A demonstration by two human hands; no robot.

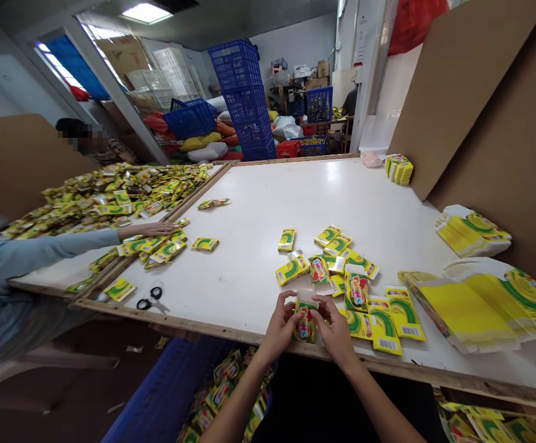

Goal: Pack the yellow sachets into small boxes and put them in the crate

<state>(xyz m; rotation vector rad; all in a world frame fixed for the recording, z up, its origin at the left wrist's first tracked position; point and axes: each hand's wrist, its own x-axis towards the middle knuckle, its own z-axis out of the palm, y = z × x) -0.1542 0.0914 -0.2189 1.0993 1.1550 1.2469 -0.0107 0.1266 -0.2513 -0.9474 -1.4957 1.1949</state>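
Observation:
Both my hands meet at the near edge of the white table (295, 197) around one small yellow-green carton (305, 321). My left hand (280, 327) grips its left side and my right hand (335, 329) its right side, fingers curled on it. Its white top flap stands open between my thumbs. Just beyond lie several more small cartons (330, 258), some folded up, some flat. A fanned stack of flat yellow carton blanks (475, 304) lies to the right.
A blue crate (212, 394) with filled cartons sits under the table edge. Black scissors (151, 301) lie at the left. A co-worker's sleeved arm (41, 249) reaches onto a heap of packets (106, 197). Brown boards (480, 98) stand along the right.

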